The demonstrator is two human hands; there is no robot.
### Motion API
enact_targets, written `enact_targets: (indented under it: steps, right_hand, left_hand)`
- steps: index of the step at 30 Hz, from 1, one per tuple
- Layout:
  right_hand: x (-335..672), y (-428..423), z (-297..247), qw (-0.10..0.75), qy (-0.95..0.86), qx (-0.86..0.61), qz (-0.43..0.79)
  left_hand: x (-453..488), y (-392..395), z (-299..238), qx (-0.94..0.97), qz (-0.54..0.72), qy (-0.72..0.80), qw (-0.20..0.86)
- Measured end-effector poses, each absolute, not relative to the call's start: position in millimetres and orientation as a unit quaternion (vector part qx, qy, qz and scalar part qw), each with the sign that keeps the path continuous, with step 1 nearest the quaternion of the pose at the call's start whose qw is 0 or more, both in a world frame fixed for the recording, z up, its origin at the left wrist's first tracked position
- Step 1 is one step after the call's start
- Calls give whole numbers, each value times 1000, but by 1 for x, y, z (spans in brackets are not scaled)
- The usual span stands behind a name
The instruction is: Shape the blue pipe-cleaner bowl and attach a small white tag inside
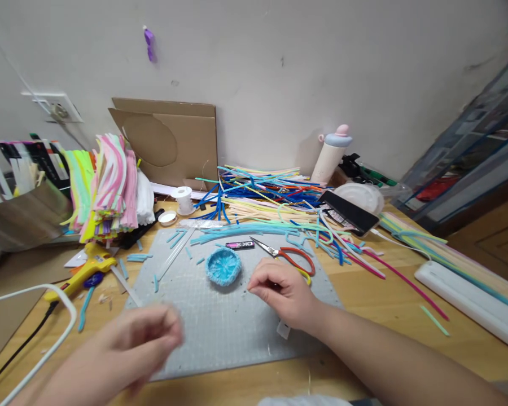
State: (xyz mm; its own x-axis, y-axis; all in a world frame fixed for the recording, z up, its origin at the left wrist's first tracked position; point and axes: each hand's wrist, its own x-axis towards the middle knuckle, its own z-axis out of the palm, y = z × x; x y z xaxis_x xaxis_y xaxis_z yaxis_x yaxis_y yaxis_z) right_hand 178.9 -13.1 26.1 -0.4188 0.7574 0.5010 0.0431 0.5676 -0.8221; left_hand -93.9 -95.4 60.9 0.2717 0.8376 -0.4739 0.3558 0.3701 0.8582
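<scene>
My right hand (283, 293) is over the cutting mat (220, 332), thumb and index finger pinched together. Anything between them is too small or hidden to make out. At the lower left, my left hand (139, 344) is curled, thumb pressed against the fingers. It is slightly blurred, and what it may hold cannot be made out. Between and beyond the hands, a small blue fuzzy bowl shape (223, 266) rests on the mat, touched by neither hand. Behind my right hand lie scissors (296, 256) with orange-red handles. A small dark label-like box (240, 245) is beside them.
Blue pipe cleaners (245, 230) lie along the mat's back edge, with a coloured pile (271, 194) behind. A yellow glue gun (82, 270) lies left, near a wire spool (182, 200). Right are a phone (349, 211), a bottle (331, 158) and a power strip (469, 304).
</scene>
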Motion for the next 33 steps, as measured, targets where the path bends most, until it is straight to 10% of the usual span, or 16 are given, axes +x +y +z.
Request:
enact_targets:
  steps: [33]
  right_hand:
    - [190, -6, 23, 393, -848, -223, 276]
  left_hand:
    - [1, -25, 65, 320, 217, 485, 784]
